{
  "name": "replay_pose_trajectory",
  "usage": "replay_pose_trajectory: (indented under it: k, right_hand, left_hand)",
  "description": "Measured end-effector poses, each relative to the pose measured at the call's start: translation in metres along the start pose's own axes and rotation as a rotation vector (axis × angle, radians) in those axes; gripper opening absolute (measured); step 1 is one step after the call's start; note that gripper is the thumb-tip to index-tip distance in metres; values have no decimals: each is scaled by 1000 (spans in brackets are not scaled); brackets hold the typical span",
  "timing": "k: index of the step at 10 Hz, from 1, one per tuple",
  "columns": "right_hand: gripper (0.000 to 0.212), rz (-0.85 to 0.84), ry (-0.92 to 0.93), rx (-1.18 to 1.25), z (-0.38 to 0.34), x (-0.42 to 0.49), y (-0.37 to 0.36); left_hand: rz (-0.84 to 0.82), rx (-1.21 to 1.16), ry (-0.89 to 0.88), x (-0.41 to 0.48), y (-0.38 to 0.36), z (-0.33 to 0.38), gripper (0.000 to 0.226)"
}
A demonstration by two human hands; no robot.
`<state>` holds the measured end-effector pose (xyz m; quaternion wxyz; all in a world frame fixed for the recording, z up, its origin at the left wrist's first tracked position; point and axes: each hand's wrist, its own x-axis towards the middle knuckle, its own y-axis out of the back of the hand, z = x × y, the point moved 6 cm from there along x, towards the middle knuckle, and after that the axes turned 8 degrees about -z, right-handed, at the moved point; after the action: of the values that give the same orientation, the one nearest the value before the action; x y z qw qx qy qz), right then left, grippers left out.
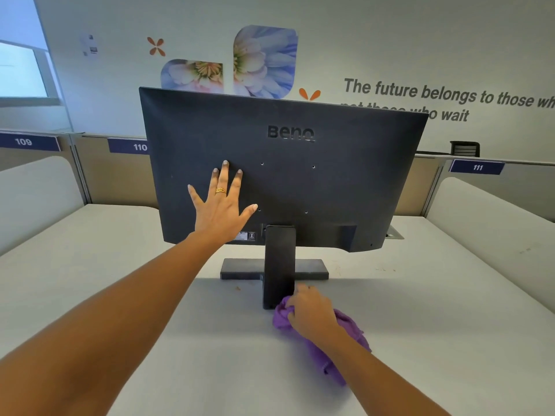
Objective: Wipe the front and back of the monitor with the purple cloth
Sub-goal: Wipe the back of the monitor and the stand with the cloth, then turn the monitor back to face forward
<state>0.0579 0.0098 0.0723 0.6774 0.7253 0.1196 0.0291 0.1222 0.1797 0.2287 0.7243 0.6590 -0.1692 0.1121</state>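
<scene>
Head view, monitor: the BenQ monitor (300,175) stands upright on the white table (450,310) with its dark back panel turned to the person; the screen side faces away and cannot be seen.
Head view, stand: the stand neck (279,265) runs down from the panel to a flat base (240,268) resting on the table.
Head view, left hand: the left hand (222,208) lies flat on the back panel, left of the four mounting holes, fingers spread, its grip released and holding nothing (it reads as a brace to keep the panel from rocking).
Head view, right hand: the right hand (312,310) is clenched around the bunched purple cloth (345,334), low on the table and just beside the foot of the stand neck.
Head view, cloth position: the cloth touches the table and sits right against the neck; whether it presses on the neck itself I cannot tell.
Step in hand: judged from the pose, the back of the monitor is being dealt with, the cloth down at the stand and not on the panel.
Next move: it calls for lifting the cloth up onto the back panel and sweeping across it while the left hand steadies, taking care not to tip the monitor (the front side needs reaching around or turning the monitor).
</scene>
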Motion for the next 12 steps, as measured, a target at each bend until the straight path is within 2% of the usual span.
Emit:
replay_pose_trajectory:
  k: [1,2,3,4,5,7,8,9,10,11,12]
  right_hand:
    - [34,154,123,78,-20,3,16]
    - [37,27,243,-120,-35,4,-6]
    - [38,-85,149,-214,-20,5,-21]
    - [38,-67,17,-118,1,4,-6]
    - [38,19,-73,-9,29,1,12]
    - [41,113,-192,16,80,-16,16]
    - [42,35,-211,-2,100,-23,5]
    - [39,77,-219,197,116,-26,11]
    - [30,261,-276,515,137,-24,42]
    - [27,420,-346,717,156,-21,68]
    - [25,359,-273,813,136,-9,64]
  left_hand:
    - [-13,-23,12,-1,-1,2,77]
    - [-22,-18,17,-2,-2,4,77]
    - [-25,-17,14,-2,-3,4,76]
    - [-36,-20,22,-5,-8,4,76]
    - [-55,-64,30,-13,-18,10,76]
    - [-152,-154,42,-35,-58,36,77]
    - [-205,-223,65,-46,-78,50,78]
    - [-275,-276,121,-61,-94,60,79]
    - [-351,-360,172,-75,-113,74,81]
    - [-409,-509,248,-84,-132,82,83]
    - [-386,-723,305,-85,-140,87,82]
